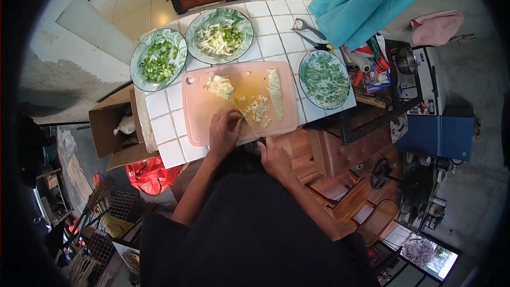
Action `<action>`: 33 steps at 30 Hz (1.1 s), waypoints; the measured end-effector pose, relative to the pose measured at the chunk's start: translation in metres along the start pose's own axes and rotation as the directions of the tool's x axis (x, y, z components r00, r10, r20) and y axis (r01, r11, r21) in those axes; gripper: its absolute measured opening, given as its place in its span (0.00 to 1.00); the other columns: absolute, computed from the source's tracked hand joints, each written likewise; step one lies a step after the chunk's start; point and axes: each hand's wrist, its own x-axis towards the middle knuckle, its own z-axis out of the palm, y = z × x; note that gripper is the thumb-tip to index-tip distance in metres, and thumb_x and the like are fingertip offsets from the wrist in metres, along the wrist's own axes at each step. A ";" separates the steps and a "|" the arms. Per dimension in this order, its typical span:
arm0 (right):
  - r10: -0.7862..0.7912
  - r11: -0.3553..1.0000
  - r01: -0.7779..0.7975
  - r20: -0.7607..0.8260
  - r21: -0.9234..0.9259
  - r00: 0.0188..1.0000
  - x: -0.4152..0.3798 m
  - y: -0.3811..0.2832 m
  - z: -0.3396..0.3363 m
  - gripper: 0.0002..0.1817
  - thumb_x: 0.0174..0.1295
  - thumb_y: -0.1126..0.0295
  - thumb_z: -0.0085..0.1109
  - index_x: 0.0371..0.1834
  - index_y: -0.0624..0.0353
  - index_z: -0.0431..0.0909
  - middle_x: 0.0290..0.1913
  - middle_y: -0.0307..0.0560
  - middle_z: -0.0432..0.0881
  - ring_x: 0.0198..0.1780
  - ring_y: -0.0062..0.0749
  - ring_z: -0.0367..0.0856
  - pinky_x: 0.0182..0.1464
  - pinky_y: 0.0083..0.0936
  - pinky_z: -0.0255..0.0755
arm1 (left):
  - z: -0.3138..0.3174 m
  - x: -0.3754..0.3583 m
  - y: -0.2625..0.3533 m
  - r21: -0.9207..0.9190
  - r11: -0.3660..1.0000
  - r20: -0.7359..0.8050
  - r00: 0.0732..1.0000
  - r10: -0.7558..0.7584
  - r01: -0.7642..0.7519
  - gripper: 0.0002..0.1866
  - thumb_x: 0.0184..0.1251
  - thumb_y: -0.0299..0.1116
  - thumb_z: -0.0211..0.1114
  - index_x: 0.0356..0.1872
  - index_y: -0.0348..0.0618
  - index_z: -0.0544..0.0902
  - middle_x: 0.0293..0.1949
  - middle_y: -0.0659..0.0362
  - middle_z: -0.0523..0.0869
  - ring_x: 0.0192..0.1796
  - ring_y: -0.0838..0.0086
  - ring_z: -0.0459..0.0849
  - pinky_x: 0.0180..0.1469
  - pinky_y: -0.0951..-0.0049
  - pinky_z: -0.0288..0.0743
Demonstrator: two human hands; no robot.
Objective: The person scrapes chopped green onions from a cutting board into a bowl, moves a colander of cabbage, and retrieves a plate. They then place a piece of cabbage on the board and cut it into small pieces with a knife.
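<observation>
On the pink cutting board (197,119), my left hand (225,130) has its fingers curled down beside the blade; whatever is under them is hidden. My right hand (275,157) grips the dark handle of a knife (249,125), whose blade points up and left across the board's near edge. Just beyond the blade lie small chopped pale pieces (258,110), which look like cabbage. A larger pale clump of leaf (219,86) rests farther left. Along the right side is a long pale-green strip (275,94).
Behind the board, one plate (189,40) holds pale shreds with chopped greens, and another (135,74) holds chopped greens. At right on the white-tiled table (170,146) is a green patterned plate (324,81). A peeler (308,27) and a teal cloth (372,2) are at the back right.
</observation>
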 end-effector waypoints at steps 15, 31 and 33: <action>0.013 1.000 -0.013 -0.020 -0.006 1.000 -0.001 0.001 0.008 0.19 0.75 0.52 0.47 0.42 0.60 0.71 0.31 0.70 0.82 0.38 0.72 0.81 0.41 0.62 0.72 | -0.002 -0.002 -0.001 -0.052 0.998 0.040 0.999 -0.016 0.019 0.16 0.56 0.22 0.72 0.46 0.40 0.80 0.35 0.55 0.89 0.44 0.58 0.84 0.48 0.61 0.77; -0.012 1.000 0.012 0.052 -0.006 0.999 0.004 0.000 -0.007 0.20 0.74 0.52 0.49 0.38 0.61 0.72 0.36 0.73 0.81 0.40 0.69 0.82 0.39 0.62 0.74 | 0.000 -0.006 -0.006 -0.062 0.998 0.017 1.000 0.000 0.001 0.14 0.58 0.20 0.70 0.46 0.38 0.80 0.38 0.53 0.86 0.44 0.57 0.82 0.49 0.59 0.76; 0.013 1.000 -0.014 0.008 0.022 1.000 0.004 0.007 -0.004 0.20 0.74 0.52 0.49 0.39 0.61 0.72 0.36 0.73 0.82 0.41 0.70 0.81 0.40 0.61 0.74 | -0.001 -0.001 -0.003 -0.028 0.998 -0.021 0.998 0.064 -0.064 0.14 0.58 0.21 0.70 0.46 0.38 0.80 0.37 0.54 0.86 0.43 0.57 0.82 0.48 0.59 0.76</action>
